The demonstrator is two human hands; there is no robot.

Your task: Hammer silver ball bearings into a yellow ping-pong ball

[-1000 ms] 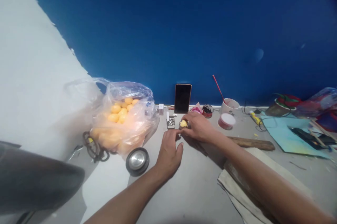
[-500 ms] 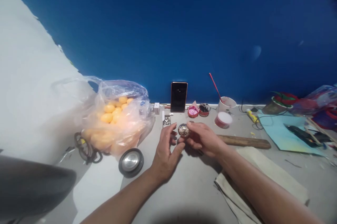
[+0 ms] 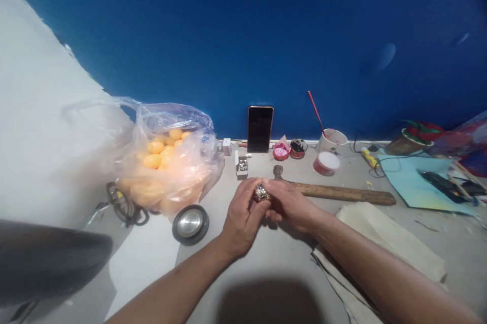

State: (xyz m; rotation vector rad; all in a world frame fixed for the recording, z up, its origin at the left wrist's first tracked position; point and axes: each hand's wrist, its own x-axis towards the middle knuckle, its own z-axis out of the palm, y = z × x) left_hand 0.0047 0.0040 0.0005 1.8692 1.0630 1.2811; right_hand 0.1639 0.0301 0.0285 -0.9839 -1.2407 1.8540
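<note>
A small shiny metallic ball (image 3: 261, 192) sits between my two hands above the grey table. My left hand (image 3: 243, 215) is curled round its left side, with the thumb below it. My right hand (image 3: 291, 205) closes on it from the right, its fingers touching the ball's top and side. Part of the ball is hidden by the fingers. Just behind the hands lie a hammer (image 3: 338, 192) with a wooden handle and a small open box (image 3: 241, 167) of shiny pieces.
A phone (image 3: 259, 130) stands against the blue wall. Left are a plastic bag of yellow balls (image 3: 163, 154) and a round metal lid (image 3: 190, 223). Right are a pink-white tub (image 3: 326, 163), a cup (image 3: 333, 139), a pale cloth (image 3: 384, 243) and a blue sheet (image 3: 407, 182).
My left hand has closed in on the ball, and my right hand now wraps it more closely. The ball is more covered. The view has shifted slightly, showing the hammer's head.
</note>
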